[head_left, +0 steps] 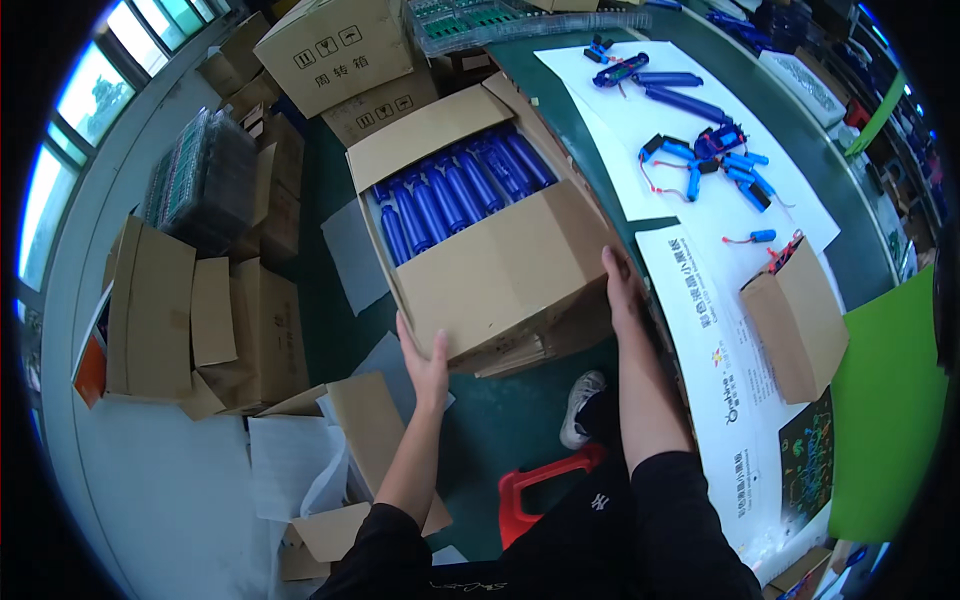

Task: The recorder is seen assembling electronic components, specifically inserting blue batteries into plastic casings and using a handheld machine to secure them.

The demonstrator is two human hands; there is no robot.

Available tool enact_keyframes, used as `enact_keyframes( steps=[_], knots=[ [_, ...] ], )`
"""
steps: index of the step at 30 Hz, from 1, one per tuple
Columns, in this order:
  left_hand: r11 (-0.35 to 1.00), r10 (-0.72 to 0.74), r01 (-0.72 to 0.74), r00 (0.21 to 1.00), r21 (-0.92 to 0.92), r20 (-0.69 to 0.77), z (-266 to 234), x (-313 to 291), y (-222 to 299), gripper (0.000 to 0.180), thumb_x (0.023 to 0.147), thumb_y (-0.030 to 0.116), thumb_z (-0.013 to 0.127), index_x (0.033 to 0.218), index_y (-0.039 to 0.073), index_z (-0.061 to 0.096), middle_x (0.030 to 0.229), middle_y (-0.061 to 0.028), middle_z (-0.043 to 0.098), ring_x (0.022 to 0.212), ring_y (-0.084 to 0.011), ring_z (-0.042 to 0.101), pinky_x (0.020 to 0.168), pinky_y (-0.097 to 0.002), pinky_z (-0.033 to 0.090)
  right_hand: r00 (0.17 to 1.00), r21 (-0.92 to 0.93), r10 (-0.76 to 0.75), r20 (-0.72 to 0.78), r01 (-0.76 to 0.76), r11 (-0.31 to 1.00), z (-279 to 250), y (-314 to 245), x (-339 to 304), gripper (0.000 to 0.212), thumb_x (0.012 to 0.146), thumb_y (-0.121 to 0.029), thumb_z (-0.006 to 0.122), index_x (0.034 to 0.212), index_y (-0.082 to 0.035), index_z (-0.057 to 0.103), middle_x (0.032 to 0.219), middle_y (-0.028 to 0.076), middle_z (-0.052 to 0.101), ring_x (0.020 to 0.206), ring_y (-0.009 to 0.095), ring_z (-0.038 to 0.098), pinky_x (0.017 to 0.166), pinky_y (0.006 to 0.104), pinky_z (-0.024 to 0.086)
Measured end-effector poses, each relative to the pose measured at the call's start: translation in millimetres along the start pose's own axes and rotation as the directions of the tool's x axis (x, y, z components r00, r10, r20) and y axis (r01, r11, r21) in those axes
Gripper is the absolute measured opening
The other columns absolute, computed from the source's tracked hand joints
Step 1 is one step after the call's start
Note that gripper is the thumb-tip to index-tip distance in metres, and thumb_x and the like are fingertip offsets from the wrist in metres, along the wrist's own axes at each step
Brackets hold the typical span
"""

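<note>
Between my hands is an open cardboard box (520, 262), tilted a little, its near flap folded partly over the top. Rows of blue cylindrical battery packs (455, 195) fill it, wrapped in shiny blue film. My left hand (424, 365) grips the near left corner, thumb up along the side. At the right side, my right hand (622, 285) presses against the box with its fingers mostly hidden behind the edge. The box's right side is close to the workbench edge. What supports it underneath is partly hidden; more cardboard shows below it.
On the bench at right, a white sheet (600, 150) carries blue cells with wires (715, 160) and a small open carton (795, 320). A red stool (515, 500) stands by my legs. Open boxes (250, 330) line the left, with stacked cartons (335, 55) at the back.
</note>
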State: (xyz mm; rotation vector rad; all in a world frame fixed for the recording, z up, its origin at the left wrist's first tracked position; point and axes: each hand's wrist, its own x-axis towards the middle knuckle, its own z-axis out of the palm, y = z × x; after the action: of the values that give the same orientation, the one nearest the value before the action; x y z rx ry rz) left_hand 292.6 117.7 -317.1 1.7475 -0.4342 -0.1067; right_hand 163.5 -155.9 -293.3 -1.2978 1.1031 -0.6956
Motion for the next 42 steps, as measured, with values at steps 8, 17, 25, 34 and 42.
enact_keyframes(
  steps=[8, 17, 25, 34, 42],
  knots=[
    [0.937, -0.088, 0.135, 0.984, -0.321, 0.158, -56, 24, 2, 0.073, 0.083, 0.018, 0.060, 0.143, 0.003, 0.022, 0.139, -0.0156, 0.036, 0.127, -0.0246, 0.036, 0.105, -0.0349, 0.028, 0.964, 0.094, 0.048, -0.261, -0.025, 0.995, 14, 60, -84, 0.081, 0.083, -0.056, 0.055, 0.133, 0.005, 0.037, 0.133, 0.026, 0.041, 0.125, 0.035, 0.040, 0.105, 0.0386, 0.029],
    [0.918, 0.146, -0.240, 0.945, 0.316, 0.293, -27, -18, 22, 0.082, 0.077, 0.015, 0.067, 0.139, -0.004, 0.017, 0.144, -0.0245, 0.015, 0.135, -0.0379, 0.015, 0.110, -0.0435, 0.016, 0.941, -0.027, 0.061, -0.333, -0.074, 0.997, -54, 25, -60, 0.057, 0.087, -0.030, 0.061, 0.127, 0.005, 0.044, 0.120, 0.017, 0.057, 0.112, 0.024, 0.053, 0.098, 0.0328, 0.037],
    [0.655, -0.050, -0.502, 0.717, 0.565, 0.695, 11, 112, 79, 0.057, 0.072, 0.033, 0.071, 0.117, 0.006, 0.051, 0.109, -0.0171, 0.056, 0.110, -0.0361, 0.047, 0.095, -0.0454, 0.037, 0.937, -0.423, -0.290, -0.196, 0.186, 0.887, -33, -21, -141, 0.054, 0.086, -0.027, 0.055, 0.125, 0.007, 0.042, 0.130, 0.027, 0.044, 0.122, 0.042, 0.039, 0.101, 0.0431, 0.032],
    [0.470, 0.182, -0.751, 0.597, 0.465, 0.781, -21, 78, 175, 0.037, 0.072, 0.013, 0.065, 0.105, 0.007, 0.051, 0.091, -0.0159, 0.060, 0.090, -0.0338, 0.059, 0.077, -0.0424, 0.047, 0.565, -0.272, -0.770, 0.296, 0.823, 0.499, -40, -128, -199, 0.029, 0.078, -0.004, 0.059, 0.106, -0.003, 0.056, 0.106, 0.014, 0.059, 0.109, 0.037, 0.051, 0.095, 0.0424, 0.040],
    [0.508, 0.207, -0.814, 0.434, 0.283, 0.877, -25, 9, 241, 0.027, 0.071, 0.012, 0.063, 0.094, 0.006, 0.050, 0.076, -0.0148, 0.059, 0.076, -0.0352, 0.060, 0.065, -0.0447, 0.047, 0.358, -0.429, -0.840, 0.408, 0.887, 0.169, -8, -129, -129, 0.015, 0.085, -0.015, 0.054, 0.093, -0.004, 0.060, 0.096, 0.014, 0.061, 0.098, 0.034, 0.056, 0.100, 0.0445, 0.036]
  ],
)
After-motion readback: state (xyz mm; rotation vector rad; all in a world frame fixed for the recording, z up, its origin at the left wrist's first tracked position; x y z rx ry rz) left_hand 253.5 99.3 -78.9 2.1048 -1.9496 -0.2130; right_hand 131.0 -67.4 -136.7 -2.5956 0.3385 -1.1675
